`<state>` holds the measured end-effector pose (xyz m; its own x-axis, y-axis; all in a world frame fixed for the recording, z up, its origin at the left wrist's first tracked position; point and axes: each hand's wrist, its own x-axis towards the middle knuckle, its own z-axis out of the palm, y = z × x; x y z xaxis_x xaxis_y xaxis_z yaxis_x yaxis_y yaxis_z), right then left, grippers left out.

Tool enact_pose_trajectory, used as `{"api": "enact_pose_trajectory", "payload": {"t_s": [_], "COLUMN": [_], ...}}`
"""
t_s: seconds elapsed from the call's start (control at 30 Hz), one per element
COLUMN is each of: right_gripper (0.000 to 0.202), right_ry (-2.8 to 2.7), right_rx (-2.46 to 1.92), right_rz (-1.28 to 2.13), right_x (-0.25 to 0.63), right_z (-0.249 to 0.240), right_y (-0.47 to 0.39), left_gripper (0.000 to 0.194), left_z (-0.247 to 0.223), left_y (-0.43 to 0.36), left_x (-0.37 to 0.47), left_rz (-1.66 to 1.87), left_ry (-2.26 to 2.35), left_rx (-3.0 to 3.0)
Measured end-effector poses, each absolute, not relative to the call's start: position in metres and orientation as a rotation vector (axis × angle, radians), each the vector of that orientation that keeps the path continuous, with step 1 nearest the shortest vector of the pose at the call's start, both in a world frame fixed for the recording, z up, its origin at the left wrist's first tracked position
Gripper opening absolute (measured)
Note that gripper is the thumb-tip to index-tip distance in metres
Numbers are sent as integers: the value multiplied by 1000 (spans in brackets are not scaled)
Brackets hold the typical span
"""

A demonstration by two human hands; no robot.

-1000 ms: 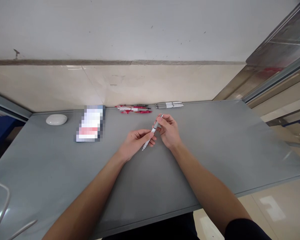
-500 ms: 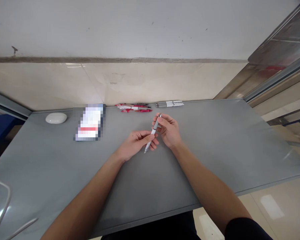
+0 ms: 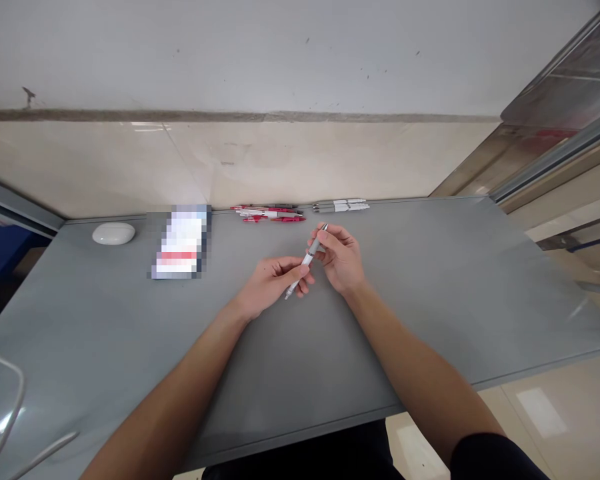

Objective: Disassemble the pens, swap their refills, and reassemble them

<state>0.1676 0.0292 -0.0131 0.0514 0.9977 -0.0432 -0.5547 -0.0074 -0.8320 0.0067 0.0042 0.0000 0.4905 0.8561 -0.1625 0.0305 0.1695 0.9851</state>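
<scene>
A white and grey pen (image 3: 307,259) is held slantwise between both hands, above the middle of the grey table (image 3: 300,360). My left hand (image 3: 280,280) pinches its white lower part, and the clear tip sticks out below the thumb. Around the grey upper part close the thumb and fingers of my right hand (image 3: 337,253), the silver end showing above them. Behind the hands lies a pile of red, white and grey pens (image 3: 270,213). Just right of that pile, several white and grey pens (image 3: 347,206) lie together near the wall.
A phone with a blurred, lit screen (image 3: 180,243) lies at the back left. Beside it on the left is a white rounded case (image 3: 113,233). A pale cable (image 3: 17,400) curves over the front left corner. The wall (image 3: 330,157) rises along the table's back edge.
The held pen has tilted slightly more towards level, its tip shifting a little left and up. Both hands keep their hold on it. The whole view has shifted very slightly.
</scene>
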Motion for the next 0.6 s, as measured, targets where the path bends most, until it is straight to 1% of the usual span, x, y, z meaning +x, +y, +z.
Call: {"api": "enact_pose_trajectory", "payload": {"t_s": [0.2, 0.4, 0.6], "right_gripper": [17, 22, 19], "right_ry": [-718, -666, -682], "right_rx": [-808, -809, -768], "right_rz": [1408, 1340, 1381], "right_x": [168, 167, 168], "right_z": [-12, -10, -11], "right_y": [29, 29, 28], "left_gripper": [37, 32, 29], "left_z": [0, 0, 1], "left_y": [2, 6, 6], "left_x": [8, 5, 3], "left_rz": [695, 808, 733], "left_ry": [864, 958, 907], "left_rx": [1254, 1301, 1342]}}
